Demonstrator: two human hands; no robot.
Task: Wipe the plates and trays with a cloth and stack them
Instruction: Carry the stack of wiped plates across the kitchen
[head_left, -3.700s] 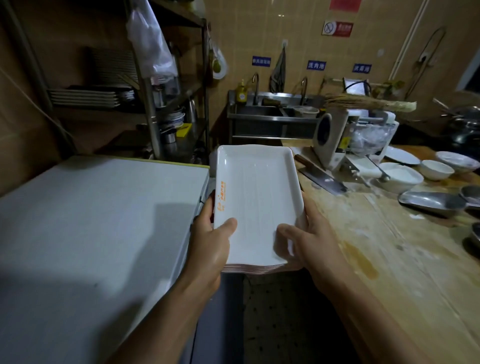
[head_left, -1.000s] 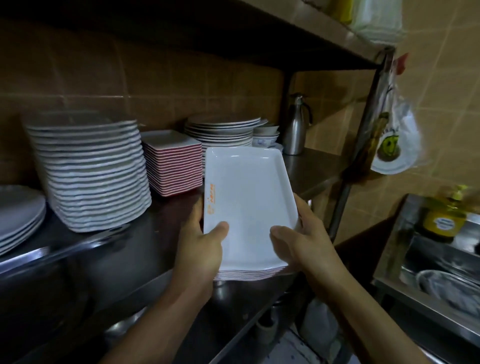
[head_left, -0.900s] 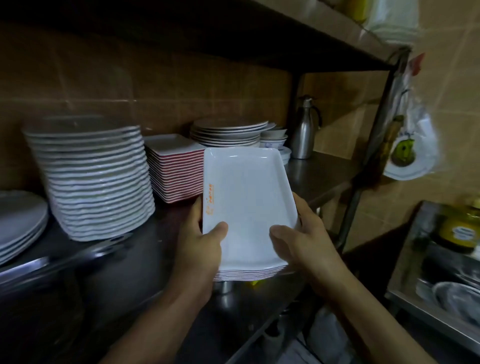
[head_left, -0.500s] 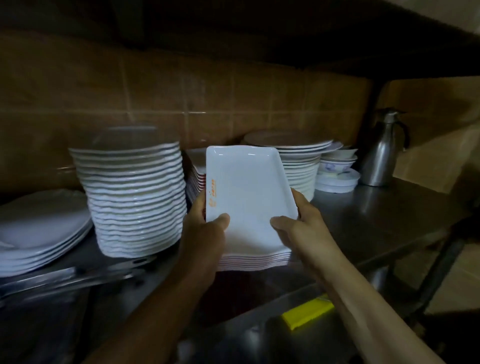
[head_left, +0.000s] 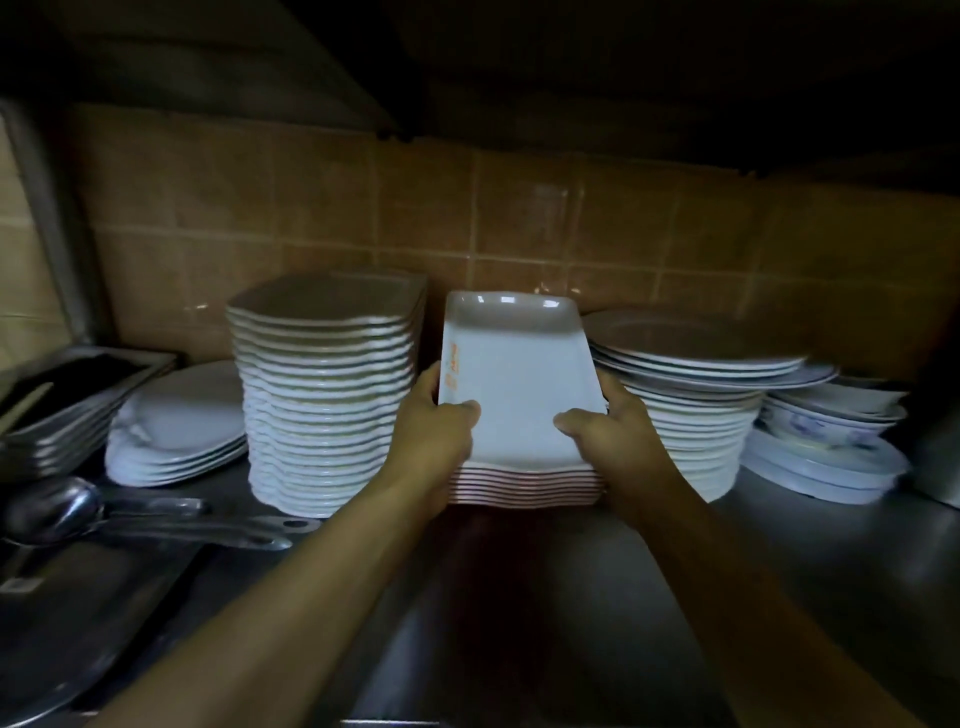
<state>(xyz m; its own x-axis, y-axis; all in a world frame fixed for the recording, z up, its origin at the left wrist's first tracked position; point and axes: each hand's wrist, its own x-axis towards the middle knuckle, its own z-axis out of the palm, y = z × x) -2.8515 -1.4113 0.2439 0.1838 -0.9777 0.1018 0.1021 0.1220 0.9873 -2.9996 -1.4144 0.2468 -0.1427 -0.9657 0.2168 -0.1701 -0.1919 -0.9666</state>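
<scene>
White rectangular melamine trays (head_left: 519, 395), stacked, are held by the left hand (head_left: 434, 434) and right hand (head_left: 621, 439), thumbs on top, between two white plate stacks (head_left: 322, 410) on the steel shelf (head_left: 779, 571).

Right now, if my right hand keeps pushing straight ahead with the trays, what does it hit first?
Probably the tiled wall; the right hand looks to pass just left of the round plate stack, though depth is unclear.

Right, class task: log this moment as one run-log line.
stage: shelving | held: stack of rectangular trays | left hand: grips left edge | right hand: grips right edge | position: between wavy plate stack and round plate stack
</scene>
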